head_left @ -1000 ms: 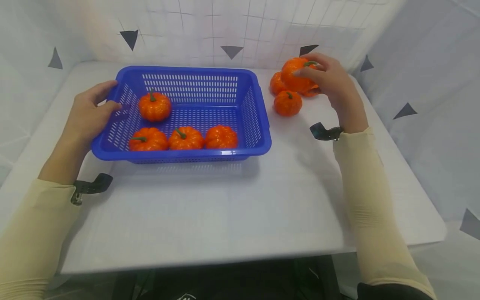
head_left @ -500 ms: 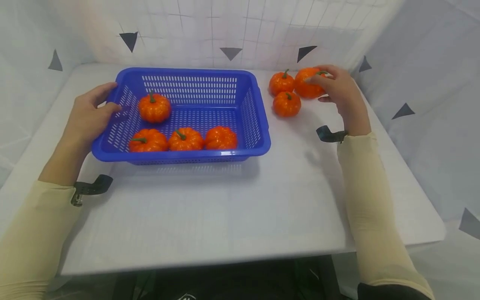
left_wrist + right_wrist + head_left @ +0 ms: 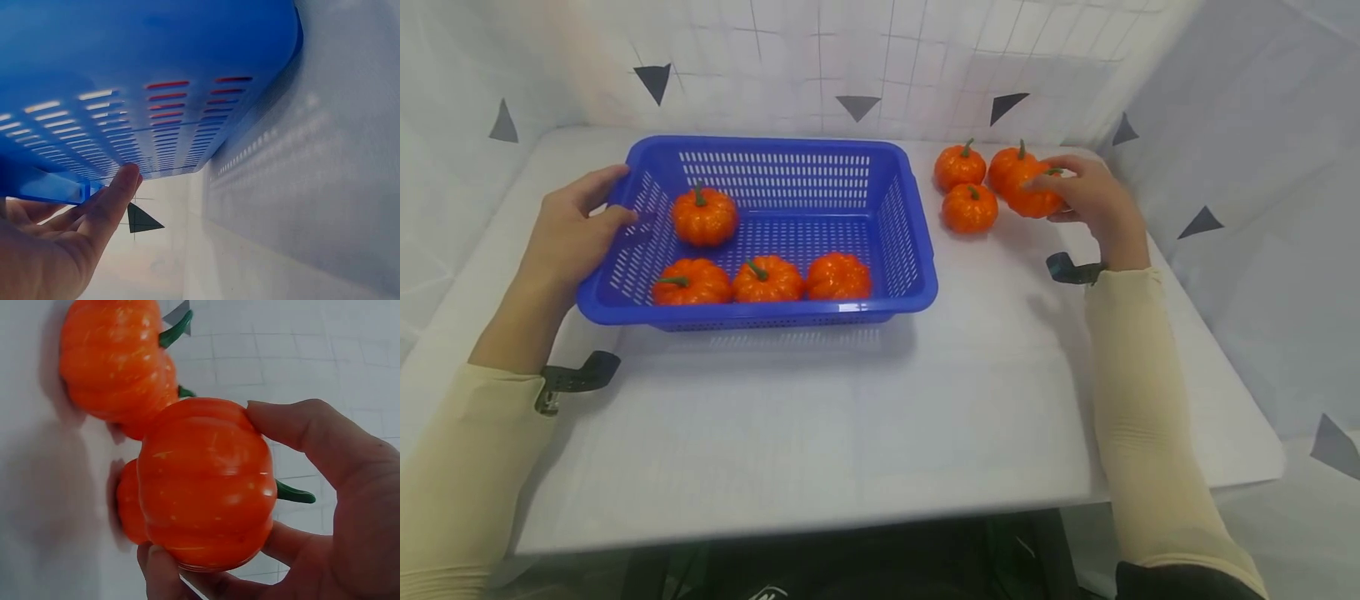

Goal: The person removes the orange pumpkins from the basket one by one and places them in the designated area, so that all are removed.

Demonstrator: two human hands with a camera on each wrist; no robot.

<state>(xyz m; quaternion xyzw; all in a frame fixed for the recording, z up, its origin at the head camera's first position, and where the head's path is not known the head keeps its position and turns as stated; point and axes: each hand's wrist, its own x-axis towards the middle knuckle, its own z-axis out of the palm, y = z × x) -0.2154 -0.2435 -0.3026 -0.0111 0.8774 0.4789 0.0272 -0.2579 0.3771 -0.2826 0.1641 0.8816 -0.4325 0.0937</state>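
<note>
Right hand [image 3: 1103, 200]: fingers held orange mini pumpkin [image 3: 1024, 197] beside three loose pumpkins [image 3: 968, 210], back right of counter [image 3: 880, 433] (lift-off unclear) | left hand [image 3: 567, 225]: gripped rim of blue plastic basket [image 3: 760, 314] | glossy skin likely needed even side pressure

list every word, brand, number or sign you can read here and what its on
No readable text.
White mark on dark material, head view's bottom edge: cut off, unreadable.
Basket and pumpkins: no lettering visible.
Wall triangles: plain dark shapes, no text.
</note>
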